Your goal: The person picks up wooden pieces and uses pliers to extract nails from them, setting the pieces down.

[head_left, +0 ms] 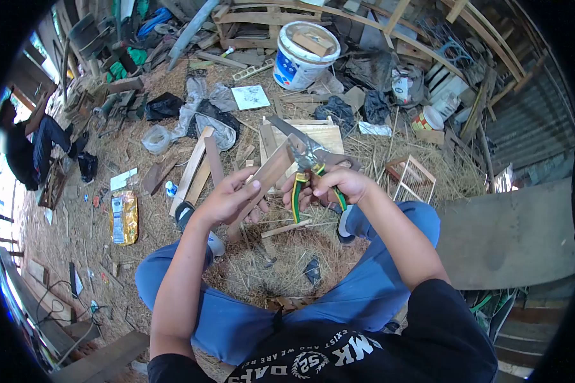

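My left hand [235, 196] is closed around a narrow wooden board [271, 169], held at a slant. In my right hand [346, 185] are pliers [297, 199] with green and yellow handles spread apart. Their metal jaws are up by the board's far end; whether they grip anything there is too small to tell. Just beyond lies a hand saw [292, 131], its blade partly over a pale wooden panel [326, 135] on the ground. Loose wood strips [195, 167] lie to the left of my left hand.
A white bucket [299, 71] with a wood block on its lid stands ahead. A slatted wooden frame [415, 180] is at right, near a flat grey sheet [511, 236]. A gold packet [124, 218] lies at left. Another person [32, 137] sits far left.
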`<state>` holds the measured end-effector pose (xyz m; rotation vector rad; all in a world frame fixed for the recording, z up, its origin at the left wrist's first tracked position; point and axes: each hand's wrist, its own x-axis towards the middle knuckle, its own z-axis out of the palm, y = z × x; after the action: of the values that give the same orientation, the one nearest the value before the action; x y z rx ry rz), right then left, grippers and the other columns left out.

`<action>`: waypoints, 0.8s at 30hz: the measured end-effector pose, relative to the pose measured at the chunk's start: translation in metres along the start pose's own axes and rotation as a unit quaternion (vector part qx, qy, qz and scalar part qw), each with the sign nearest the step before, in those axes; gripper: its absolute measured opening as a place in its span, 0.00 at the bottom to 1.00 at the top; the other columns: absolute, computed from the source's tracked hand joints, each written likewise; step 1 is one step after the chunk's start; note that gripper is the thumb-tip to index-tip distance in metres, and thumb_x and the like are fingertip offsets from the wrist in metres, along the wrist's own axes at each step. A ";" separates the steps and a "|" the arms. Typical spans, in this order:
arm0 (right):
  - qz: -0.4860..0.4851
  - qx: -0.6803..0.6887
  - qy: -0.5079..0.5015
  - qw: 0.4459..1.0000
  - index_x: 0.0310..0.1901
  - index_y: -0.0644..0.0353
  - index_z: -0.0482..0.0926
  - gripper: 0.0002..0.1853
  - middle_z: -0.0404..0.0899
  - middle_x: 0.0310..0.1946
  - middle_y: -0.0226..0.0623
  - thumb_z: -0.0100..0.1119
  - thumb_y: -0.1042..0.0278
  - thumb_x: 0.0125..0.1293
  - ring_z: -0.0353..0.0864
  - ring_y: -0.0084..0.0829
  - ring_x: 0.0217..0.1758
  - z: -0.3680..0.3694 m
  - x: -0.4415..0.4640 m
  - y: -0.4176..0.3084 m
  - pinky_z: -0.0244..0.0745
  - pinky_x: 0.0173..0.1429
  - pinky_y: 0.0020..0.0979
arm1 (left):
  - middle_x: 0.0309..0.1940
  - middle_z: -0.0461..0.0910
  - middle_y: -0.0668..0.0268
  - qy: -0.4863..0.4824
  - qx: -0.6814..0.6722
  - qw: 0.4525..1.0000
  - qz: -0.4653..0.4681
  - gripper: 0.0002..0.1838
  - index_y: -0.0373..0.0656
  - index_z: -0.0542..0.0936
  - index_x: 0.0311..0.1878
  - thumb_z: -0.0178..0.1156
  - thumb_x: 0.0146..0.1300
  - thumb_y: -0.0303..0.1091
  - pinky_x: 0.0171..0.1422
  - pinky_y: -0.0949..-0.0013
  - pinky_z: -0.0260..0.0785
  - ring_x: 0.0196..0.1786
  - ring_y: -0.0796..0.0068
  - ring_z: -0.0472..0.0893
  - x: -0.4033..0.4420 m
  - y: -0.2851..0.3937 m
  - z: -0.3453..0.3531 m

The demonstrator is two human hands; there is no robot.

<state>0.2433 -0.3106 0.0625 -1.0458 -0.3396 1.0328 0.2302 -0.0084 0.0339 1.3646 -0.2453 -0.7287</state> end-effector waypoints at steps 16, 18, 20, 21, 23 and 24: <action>-0.041 0.028 -0.004 0.999 0.62 0.72 0.76 0.32 0.82 0.57 0.51 0.58 0.67 0.53 0.84 0.41 0.60 0.013 -0.002 0.006 0.79 0.62 0.38 | 0.44 0.82 0.61 -0.007 0.009 0.998 0.060 0.26 0.38 0.67 0.72 0.56 0.79 0.42 0.33 0.69 0.80 0.42 0.70 0.87 0.002 -0.006 0.020; -0.054 0.053 0.010 0.997 0.63 0.72 0.76 0.33 0.83 0.57 0.52 0.59 0.67 0.53 0.84 0.42 0.60 0.016 -0.002 0.006 0.79 0.61 0.37 | 0.44 0.82 0.61 -0.004 0.009 0.998 0.057 0.26 0.38 0.67 0.73 0.56 0.79 0.42 0.33 0.69 0.80 0.41 0.71 0.87 0.001 -0.005 0.021; -0.040 0.067 -0.004 0.997 0.63 0.72 0.76 0.33 0.83 0.56 0.53 0.59 0.66 0.53 0.84 0.43 0.60 0.014 -0.001 0.009 0.79 0.62 0.37 | 0.44 0.82 0.61 0.000 0.007 0.999 0.052 0.27 0.38 0.66 0.73 0.57 0.79 0.42 0.32 0.69 0.80 0.41 0.71 0.87 0.000 -0.004 0.021; -0.026 0.080 -0.018 0.996 0.64 0.72 0.76 0.34 0.83 0.56 0.54 0.60 0.66 0.54 0.84 0.44 0.60 0.012 -0.001 0.009 0.79 0.62 0.37 | 0.44 0.83 0.61 -0.011 0.002 0.999 0.041 0.28 0.38 0.66 0.74 0.57 0.79 0.42 0.32 0.69 0.80 0.41 0.71 0.87 -0.001 -0.003 0.019; -0.023 0.076 -0.029 0.996 0.64 0.73 0.76 0.34 0.83 0.56 0.55 0.60 0.65 0.54 0.84 0.45 0.60 0.012 -0.003 0.008 0.79 0.62 0.38 | 0.44 0.83 0.60 -0.020 -0.005 0.999 0.030 0.28 0.38 0.66 0.75 0.57 0.79 0.41 0.32 0.69 0.80 0.42 0.71 0.87 -0.004 0.002 0.014; -0.022 0.073 -0.040 0.996 0.64 0.74 0.75 0.34 0.82 0.56 0.56 0.61 0.65 0.55 0.84 0.46 0.60 0.012 -0.003 0.006 0.79 0.61 0.39 | 0.44 0.84 0.60 -0.022 0.013 0.999 0.027 0.28 0.38 0.66 0.75 0.57 0.78 0.41 0.32 0.69 0.80 0.41 0.71 0.87 -0.006 0.007 0.012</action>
<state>0.2303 -0.3063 0.0638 -0.8648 -0.3451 1.0457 0.2211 -0.0136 0.0443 1.3617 -0.3264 -0.7121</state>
